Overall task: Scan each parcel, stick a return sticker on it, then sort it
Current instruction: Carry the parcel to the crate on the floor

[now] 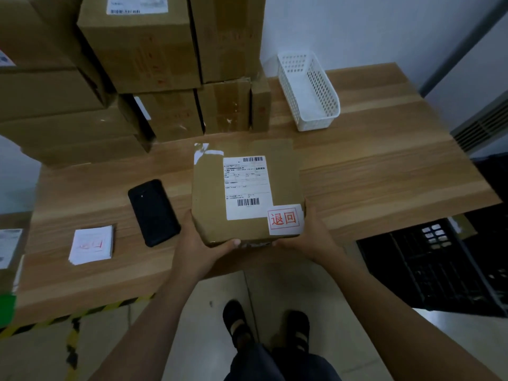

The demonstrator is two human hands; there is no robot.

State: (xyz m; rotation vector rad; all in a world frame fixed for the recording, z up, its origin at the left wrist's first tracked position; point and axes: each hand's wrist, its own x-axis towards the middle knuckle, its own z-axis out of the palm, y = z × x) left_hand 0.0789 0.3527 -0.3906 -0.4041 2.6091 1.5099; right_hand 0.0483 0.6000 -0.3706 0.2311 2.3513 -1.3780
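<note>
The parcel (244,193) is being held at the near edge of the surface (371,171), between the left hand (200,243) and right hand (310,237). The phone (154,213) is lying just left of it, the sticker stack (92,244) further left. Boxes (143,50) are standing behind, the basket (308,89) behind right.

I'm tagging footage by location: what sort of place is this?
Probably a parcel returns room or small warehouse: stacked cardboard boxes, a labelled parcel bearing a return sticker, a pile of spare stickers.
</note>
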